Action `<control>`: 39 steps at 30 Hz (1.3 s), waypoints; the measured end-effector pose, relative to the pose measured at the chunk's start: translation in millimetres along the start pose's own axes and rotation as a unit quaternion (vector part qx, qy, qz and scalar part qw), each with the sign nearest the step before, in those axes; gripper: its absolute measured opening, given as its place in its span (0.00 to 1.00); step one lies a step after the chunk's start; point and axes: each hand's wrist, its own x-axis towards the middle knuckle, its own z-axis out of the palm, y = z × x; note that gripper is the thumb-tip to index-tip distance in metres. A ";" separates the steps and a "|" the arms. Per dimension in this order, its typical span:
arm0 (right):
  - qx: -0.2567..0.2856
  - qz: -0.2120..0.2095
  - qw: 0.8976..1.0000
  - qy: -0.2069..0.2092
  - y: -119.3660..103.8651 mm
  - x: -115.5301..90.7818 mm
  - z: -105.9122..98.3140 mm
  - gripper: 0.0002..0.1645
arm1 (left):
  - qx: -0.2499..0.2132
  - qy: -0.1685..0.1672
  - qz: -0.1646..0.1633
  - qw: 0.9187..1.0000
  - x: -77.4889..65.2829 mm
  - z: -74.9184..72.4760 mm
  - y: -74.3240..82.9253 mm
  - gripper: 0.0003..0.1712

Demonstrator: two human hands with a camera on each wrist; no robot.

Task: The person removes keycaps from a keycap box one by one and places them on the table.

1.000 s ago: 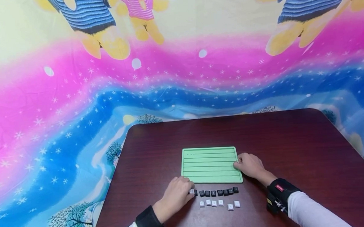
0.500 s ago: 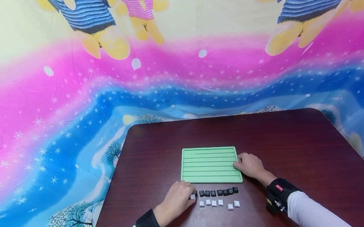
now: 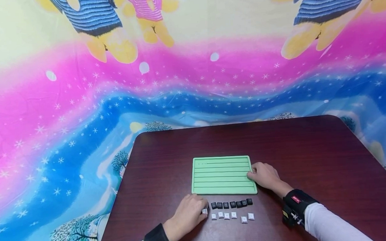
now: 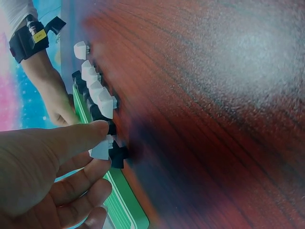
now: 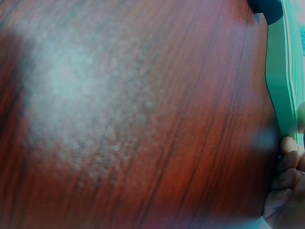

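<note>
My left hand (image 3: 189,211) pinches a white keycap (image 4: 100,150) between thumb and fingers, at the left end of the rows of keycaps. Just behind that keycap, a black keycap (image 4: 118,155) shows in the left wrist view, mostly covered by the hand in the head view. A light green board (image 3: 223,175) with grooves across it lies flat on the table. My right hand (image 3: 266,175) grips its right edge, thumb on the top face and the other fingers at the side. In the right wrist view those fingers (image 5: 287,161) are curled against the board's edge.
Several black keycaps (image 3: 226,205) form a row along the board's near edge. Nearer to me, several white keycaps (image 3: 227,215) make a looser row. The dark wood table (image 3: 322,158) reaches back to a printed cloth (image 3: 191,78) hanging behind it.
My left hand has drawn a little toward me, bringing the white keycap from the black row down nearer the white row. The right hand and the board stay put.
</note>
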 end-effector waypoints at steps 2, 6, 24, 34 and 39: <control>0.001 -0.001 1.000 -0.002 0.1 -0.1 0.0 0.24 | 0.000 -0.002 -0.001 1.000 -0.4 0.5 0.4 0.11; 0.003 -0.002 1.000 -0.003 -0.2 -0.4 -0.5 0.24 | 0.003 0.002 0.001 1.000 -1.8 1.3 1.2 0.11; 0.003 0.003 1.000 -0.007 0.3 0.9 -0.4 0.23 | 0.018 0.008 0.012 1.000 -4.2 9.0 3.6 0.11; 0.003 0.005 1.000 -0.004 2.4 1.6 1.9 0.23 | 0.026 0.010 0.015 0.999 -4.5 9.2 4.6 0.10; 0.008 0.004 1.000 -0.005 2.2 1.0 1.2 0.23 | 0.033 0.024 0.022 0.999 -4.8 9.7 4.5 0.11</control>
